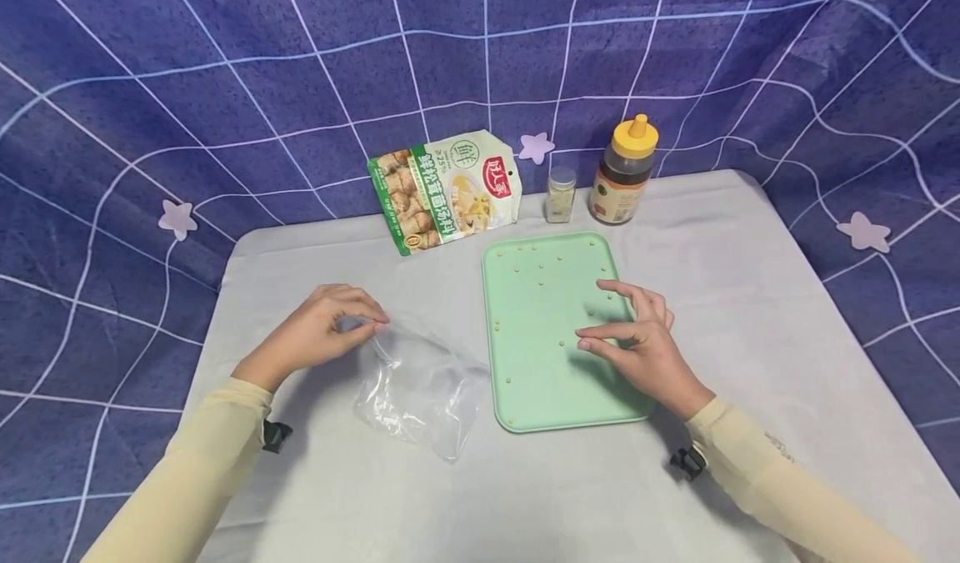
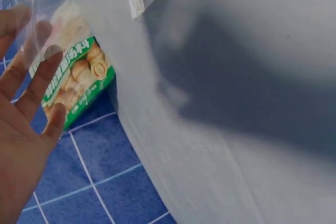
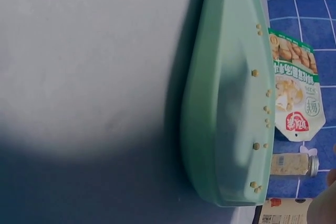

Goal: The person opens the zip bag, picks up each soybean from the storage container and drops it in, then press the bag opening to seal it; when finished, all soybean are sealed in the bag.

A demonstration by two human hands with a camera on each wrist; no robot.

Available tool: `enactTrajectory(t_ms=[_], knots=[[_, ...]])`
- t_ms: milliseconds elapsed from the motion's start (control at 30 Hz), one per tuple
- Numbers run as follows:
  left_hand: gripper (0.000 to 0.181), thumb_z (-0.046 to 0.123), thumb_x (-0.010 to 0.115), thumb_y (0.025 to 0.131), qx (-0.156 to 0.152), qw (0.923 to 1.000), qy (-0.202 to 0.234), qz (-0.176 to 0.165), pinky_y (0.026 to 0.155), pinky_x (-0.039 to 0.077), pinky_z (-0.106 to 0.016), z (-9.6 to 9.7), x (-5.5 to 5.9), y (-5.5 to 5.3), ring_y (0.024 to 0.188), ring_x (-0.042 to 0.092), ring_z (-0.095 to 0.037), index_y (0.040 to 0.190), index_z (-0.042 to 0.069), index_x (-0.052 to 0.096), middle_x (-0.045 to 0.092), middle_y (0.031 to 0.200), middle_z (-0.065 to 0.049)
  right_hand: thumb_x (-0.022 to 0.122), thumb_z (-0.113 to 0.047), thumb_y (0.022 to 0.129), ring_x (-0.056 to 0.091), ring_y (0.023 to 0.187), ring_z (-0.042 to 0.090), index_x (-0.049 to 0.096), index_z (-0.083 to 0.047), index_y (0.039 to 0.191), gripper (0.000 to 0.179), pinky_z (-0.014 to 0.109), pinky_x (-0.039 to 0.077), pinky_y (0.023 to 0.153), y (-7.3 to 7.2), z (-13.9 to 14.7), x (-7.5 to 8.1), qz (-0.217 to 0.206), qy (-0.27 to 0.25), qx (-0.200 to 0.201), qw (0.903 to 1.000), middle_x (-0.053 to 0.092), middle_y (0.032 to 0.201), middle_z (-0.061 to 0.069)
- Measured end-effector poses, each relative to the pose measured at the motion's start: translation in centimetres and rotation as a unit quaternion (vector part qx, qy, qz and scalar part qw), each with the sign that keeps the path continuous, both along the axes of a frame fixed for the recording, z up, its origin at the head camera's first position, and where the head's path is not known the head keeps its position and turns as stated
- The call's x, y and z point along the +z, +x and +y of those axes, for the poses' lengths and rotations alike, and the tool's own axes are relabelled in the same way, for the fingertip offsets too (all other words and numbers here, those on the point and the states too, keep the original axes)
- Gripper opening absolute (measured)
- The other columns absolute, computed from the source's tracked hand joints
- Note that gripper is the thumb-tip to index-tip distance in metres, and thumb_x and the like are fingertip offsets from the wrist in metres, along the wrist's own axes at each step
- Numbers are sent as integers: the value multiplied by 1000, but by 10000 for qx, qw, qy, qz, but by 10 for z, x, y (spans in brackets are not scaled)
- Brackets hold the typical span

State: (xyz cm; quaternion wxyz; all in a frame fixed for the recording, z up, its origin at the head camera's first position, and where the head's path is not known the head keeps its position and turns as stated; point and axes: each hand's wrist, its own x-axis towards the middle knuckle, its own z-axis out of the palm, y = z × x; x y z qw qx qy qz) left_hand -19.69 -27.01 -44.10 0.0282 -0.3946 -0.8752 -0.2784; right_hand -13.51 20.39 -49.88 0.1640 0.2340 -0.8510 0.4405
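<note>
My left hand (image 1: 330, 325) pinches the upper left edge of a clear plastic zip bag (image 1: 420, 396) between thumb and fingers. The bag hangs to the right over the tablecloth, its corner close to the tray. In the left wrist view the bag's ribbed seal (image 2: 29, 19) runs past the fingers. Over the right part of a light green tray (image 1: 540, 400) hovers my right hand (image 1: 641, 346), thumb and index tips near each other with nothing visible between them. Small round tan beans lie scattered on the tray; one bean (image 1: 561, 344) is just left of those fingertips.
Behind the tray stand a small spice jar (image 1: 560, 196) and a dark squeeze bottle (image 1: 622, 171) with a yellow cap. A green and white mushroom soup pouch (image 1: 450, 192) leans against the blue gridded cloth (image 1: 300, 71) at the back.
</note>
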Motion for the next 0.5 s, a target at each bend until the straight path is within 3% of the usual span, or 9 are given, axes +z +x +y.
enactTrajectory(t_ms=[100, 200, 333, 500], knots=[[19, 5, 80, 86, 265, 9994, 70, -221, 91, 44, -44, 8, 3, 7, 94, 64, -14, 101, 18, 81, 71, 97, 11, 93, -11, 72, 28, 133, 39, 85, -24, 92, 25, 57, 14, 96, -1, 0, -1, 34, -9, 10, 10000, 48, 148, 12], [14, 12, 77, 92, 870, 9943, 109, -606, 84, 49, -42, 19, 6, 22, 92, 64, -12, 105, 15, 81, 70, 96, 10, 93, -12, 73, 28, 133, 38, 85, -24, 92, 24, 57, 14, 97, -3, -1, 0, 17, 7, 38, 10000, 47, 150, 7], [18, 23, 72, 97, 1675, 9826, 82, -796, 76, 52, -43, 28, 10, 39, 91, 66, -15, 108, 12, 80, 70, 96, 9, 93, -14, 74, 27, 134, 36, 84, -25, 93, 23, 56, 14, 97, -5, -2, -1, -31, 44, 42, 10000, 45, 152, 3], [17, 17, 68, 100, 2021, 9734, 66, -1078, 79, 55, -41, 28, 8, 40, 90, 67, -18, 108, 8, 79, 72, 97, 3, 93, -13, 73, 27, 133, 37, 85, -23, 92, 23, 55, 14, 96, -6, -3, -2, -68, 22, 62, 10000, 46, 151, 7]])
